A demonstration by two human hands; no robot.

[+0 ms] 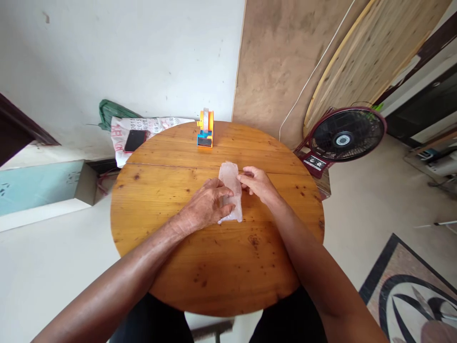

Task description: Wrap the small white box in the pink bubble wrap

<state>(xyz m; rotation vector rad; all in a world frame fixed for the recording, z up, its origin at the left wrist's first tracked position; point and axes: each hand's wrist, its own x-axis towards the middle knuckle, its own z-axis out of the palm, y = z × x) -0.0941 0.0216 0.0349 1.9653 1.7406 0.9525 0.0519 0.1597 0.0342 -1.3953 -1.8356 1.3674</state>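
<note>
A flat, oblong package (pixel 229 178) in whitish, see-through wrap lies lengthwise on the round wooden table (pixel 178 259). My left hand (pixel 210 202) rests over its left side, with thumb and forefinger apart on the wrap. At the right edge is my right hand (pixel 257 183), its thumb and fingertips closed on the rim of the wrap. What lies inside the wrap cannot be made out. Beyond the package, near the table's far edge, stands an orange and blue tape dispenser (pixel 205 128) holding a roll of clear tape.
A dark phone (pixel 135 141) lies on a printed white sack (pixel 119 128) behind the table's left side, with a green bag (pixel 114 112) beside it. To the right stands a dark red fan (pixel 342 138). A wall (pixel 143 57) rises behind the table.
</note>
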